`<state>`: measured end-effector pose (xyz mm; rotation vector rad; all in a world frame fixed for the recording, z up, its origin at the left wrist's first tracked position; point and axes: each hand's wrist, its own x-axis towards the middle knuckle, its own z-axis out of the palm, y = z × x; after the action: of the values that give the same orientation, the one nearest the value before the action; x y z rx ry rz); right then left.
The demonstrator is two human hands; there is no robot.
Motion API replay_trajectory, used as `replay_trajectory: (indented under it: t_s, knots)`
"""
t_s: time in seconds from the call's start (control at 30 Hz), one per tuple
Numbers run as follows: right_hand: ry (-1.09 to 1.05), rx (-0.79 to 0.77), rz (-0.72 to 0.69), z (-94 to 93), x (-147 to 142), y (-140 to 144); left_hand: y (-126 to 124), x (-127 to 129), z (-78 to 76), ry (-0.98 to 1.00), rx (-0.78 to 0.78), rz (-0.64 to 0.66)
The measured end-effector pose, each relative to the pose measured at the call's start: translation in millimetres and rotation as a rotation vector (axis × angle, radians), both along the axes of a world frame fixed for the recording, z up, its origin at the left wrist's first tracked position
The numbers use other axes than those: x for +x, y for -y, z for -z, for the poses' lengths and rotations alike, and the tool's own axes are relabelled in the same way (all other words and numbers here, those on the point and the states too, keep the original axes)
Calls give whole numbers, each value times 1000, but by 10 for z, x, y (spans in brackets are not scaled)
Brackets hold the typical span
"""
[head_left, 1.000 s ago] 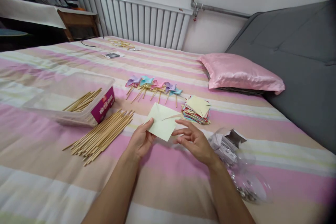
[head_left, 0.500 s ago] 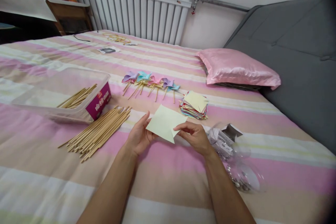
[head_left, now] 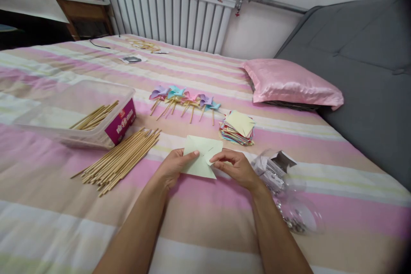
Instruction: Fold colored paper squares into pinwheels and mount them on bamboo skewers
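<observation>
A pale yellow-green square paper sheet [head_left: 197, 165] with slits is held above the bedspread between both hands. My left hand [head_left: 175, 166] grips its left side, the thumb pressed flat on top and the other fingers underneath. On the right side, my right hand [head_left: 236, 167] pinches a flap of the sheet between thumb and fingertips, curling it in toward the middle. Just beyond the right hand sits a stack of coloured paper squares [head_left: 237, 127], a cream one on top. Finished paper pinwheels [head_left: 189, 98] on short sticks lie in a row farther back.
Many thin wooden sticks [head_left: 123, 162] lie at the left, beside a clear plastic box [head_left: 70, 135] holding more sticks. Clear bags and containers of small metal parts [head_left: 292, 218] rest at the right. A pink pillow [head_left: 292, 83] lies near the grey headboard [head_left: 359, 55].
The left thumb has moved onto the top of the sheet. The sheet has turned and flattened, and its right flap is now curled inward by the right hand.
</observation>
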<state>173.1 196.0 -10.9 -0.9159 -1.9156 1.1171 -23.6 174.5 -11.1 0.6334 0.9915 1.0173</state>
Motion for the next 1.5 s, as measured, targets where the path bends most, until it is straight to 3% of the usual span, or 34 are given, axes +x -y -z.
replay_trajectory:
  t_s: [0.13,0.33,0.47,0.67,0.9,1.03,1.13,1.23,1.5]
  knots:
    - [-102,-31,67,25,-2,-14,-9,4,-3,-4,-1,-42]
    - [-324,-124,295,97,-37,-42,-9,2,-3,8,12,-49]
    - [-353,-137,424,109,-80,-45,-1,9,-17,9,-7,-25]
    - [-370,-215,480,116,-150,-27,22,33,-48,20,-24,6]
    - [-437,-144,586,133,-162,-34,30,20,16,19,59,99]
    - [-550,-230,710,134,-190,-39,1,18,41,25,97,17]
    - [-645,-359,705,116,-294,24,-13,28,9,135,164,-87]
    - [-666,-420,649,111,-438,131,-11,44,-37,245,225,-101]
    - [-490,-178,570,146,-653,315,1,103,-64,327,36,-153]
